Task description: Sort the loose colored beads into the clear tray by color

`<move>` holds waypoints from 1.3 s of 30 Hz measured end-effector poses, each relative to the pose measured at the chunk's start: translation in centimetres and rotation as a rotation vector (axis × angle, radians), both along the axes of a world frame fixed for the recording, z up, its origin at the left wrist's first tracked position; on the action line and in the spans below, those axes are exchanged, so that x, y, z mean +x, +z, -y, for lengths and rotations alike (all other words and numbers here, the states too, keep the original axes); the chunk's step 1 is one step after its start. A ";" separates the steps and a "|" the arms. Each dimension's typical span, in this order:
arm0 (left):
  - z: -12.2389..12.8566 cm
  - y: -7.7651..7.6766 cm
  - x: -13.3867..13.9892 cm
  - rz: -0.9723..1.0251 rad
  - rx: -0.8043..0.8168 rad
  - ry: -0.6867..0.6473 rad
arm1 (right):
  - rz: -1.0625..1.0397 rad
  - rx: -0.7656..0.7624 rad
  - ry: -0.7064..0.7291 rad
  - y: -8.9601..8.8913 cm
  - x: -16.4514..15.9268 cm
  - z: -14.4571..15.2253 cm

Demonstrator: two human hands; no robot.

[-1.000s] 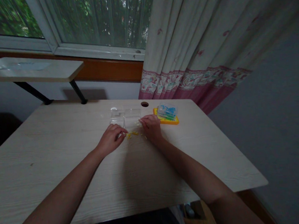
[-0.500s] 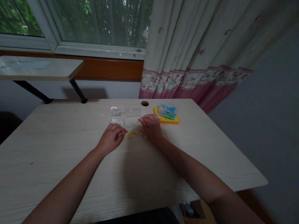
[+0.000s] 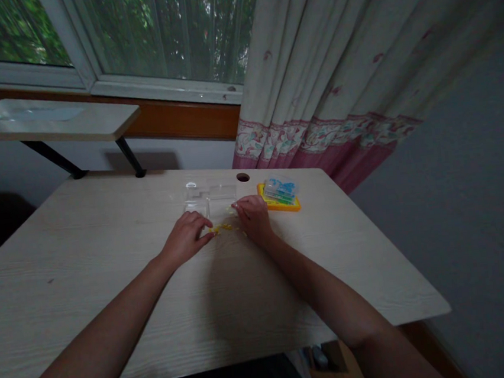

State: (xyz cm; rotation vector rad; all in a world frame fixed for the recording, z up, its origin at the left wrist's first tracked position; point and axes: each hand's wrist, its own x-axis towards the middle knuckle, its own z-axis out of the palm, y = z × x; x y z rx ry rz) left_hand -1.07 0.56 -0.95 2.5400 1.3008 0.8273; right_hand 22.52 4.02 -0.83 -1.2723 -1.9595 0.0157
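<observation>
On the pale wooden desk, my left hand (image 3: pixel 186 236) rests with thumb and index finger parted beside several tiny yellow pieces (image 3: pixel 226 227). The nearest of these lie at its fingertips. My right hand (image 3: pixel 255 217) is closed in a pinch just to the right of them; whatever its fingertips hold is too small to name. A few tiny whitish pieces (image 3: pixel 229 209) lie by those fingertips. Just beyond both hands stand clear plastic containers (image 3: pixel 222 191) with compartments, the nearest partly behind my left hand.
Right of my right hand, a clear case (image 3: pixel 282 187) with blue and green contents sits on a yellow-orange tray (image 3: pixel 287 206). A round cable hole (image 3: pixel 242 177) is near the desk's back edge. A raised shelf (image 3: pixel 62 121) stands back left; a curtain (image 3: pixel 306 106) hangs behind.
My left thumb and index finger have spread apart from a pinch near the yellow pieces. My right hand stays nearly in place, still pinched. The camera view has shifted slightly.
</observation>
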 end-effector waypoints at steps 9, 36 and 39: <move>0.0 0.0 0.2 -0.020 -0.016 -0.005 | -0.008 0.020 0.013 0.0 0.0 -0.1; -0.2 0.1 0.2 0.163 0.018 0.033 | 0.083 -0.018 0.103 0.2 -0.2 0.1; -0.1 0.1 0.2 0.161 0.006 0.036 | 0.115 0.009 0.146 0.0 -0.4 0.3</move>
